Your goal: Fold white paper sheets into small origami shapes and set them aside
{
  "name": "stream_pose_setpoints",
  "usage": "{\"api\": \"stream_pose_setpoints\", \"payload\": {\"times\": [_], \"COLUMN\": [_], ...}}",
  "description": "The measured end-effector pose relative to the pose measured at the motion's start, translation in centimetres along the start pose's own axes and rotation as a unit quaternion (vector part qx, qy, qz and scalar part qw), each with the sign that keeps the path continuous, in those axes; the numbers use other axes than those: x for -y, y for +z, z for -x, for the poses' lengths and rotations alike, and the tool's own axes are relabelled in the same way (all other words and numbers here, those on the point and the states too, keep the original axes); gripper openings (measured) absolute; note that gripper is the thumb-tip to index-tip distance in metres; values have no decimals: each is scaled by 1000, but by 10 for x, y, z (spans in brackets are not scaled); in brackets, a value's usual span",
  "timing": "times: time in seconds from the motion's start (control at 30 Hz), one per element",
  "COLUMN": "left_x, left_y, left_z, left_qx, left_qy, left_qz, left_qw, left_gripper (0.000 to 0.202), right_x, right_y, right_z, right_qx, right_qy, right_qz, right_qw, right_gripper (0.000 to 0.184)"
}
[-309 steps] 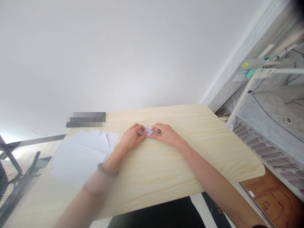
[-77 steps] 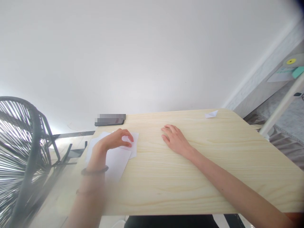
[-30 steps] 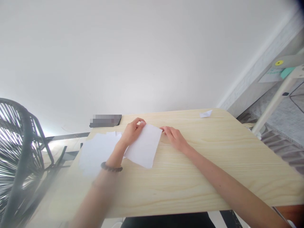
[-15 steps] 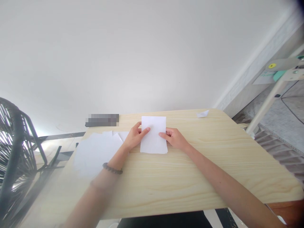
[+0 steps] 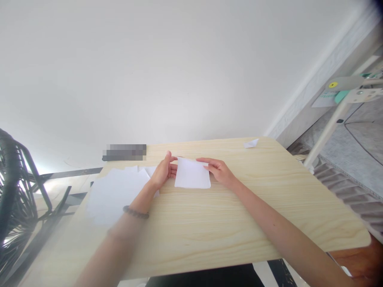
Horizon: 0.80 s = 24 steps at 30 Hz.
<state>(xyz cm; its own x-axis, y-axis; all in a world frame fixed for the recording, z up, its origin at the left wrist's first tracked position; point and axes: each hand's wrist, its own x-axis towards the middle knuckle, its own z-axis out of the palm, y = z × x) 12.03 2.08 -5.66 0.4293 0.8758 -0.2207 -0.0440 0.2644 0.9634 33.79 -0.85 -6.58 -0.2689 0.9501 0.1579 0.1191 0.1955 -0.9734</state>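
A sheet of white paper (image 5: 192,175) is held up over the middle of the wooden table, looking short and wide from here. At its left edge my left hand (image 5: 162,171) has its fingers bent behind the sheet and its thumb raised near the top corner. My right hand (image 5: 220,170) grips the upper right corner, with the index finger along the top edge and the thumb lower down. Whether the sheet is folded or tipped away, I cannot tell. A dark bead bracelet (image 5: 136,212) circles my left wrist.
Loose white sheets (image 5: 113,195) lie spread on the table (image 5: 209,231) at left, partly under my left forearm. Behind them is a blurred-out dark object (image 5: 125,152). A small folded paper (image 5: 251,143) lies at the back right. A dark woven chair (image 5: 14,191) stands at far left.
The sheet now looks shorter, its top edge lower. My left thumb has come off its front and points up; my right fingers have moved to its top corner. The view has shifted slightly.
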Motion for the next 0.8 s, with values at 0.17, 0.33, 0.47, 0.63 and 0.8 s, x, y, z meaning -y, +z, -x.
{"api": "stream_pose_setpoints", "payload": {"times": [0.17, 0.33, 0.47, 0.63, 0.8], "left_x": [-4, -8, -6, -7, -9], "left_y": [4, 10, 11, 13, 15], "left_z": [3, 6, 4, 6, 8], "left_qx": [-15, -5, -28, -28, -25], "left_qy": [19, 51, 63, 94, 82], "left_qz": [-57, -125, -112, -124, -199], "left_qw": [998, 991, 991, 987, 976], "left_gripper": [60, 39, 42, 45, 41], "right_x": [-1, 1, -1, -5, -7], "right_y": [-1, -4, -2, 5, 6], "right_z": [1, 1, -1, -4, -2], "right_qx": [18, 25, 9, -70, -44], "right_qy": [-41, -34, 27, 47, 34], "right_qz": [36, 7, -70, 42, 49], "right_qw": [998, 999, 997, 996, 997], "right_gripper": [31, 36, 47, 39, 33]}}
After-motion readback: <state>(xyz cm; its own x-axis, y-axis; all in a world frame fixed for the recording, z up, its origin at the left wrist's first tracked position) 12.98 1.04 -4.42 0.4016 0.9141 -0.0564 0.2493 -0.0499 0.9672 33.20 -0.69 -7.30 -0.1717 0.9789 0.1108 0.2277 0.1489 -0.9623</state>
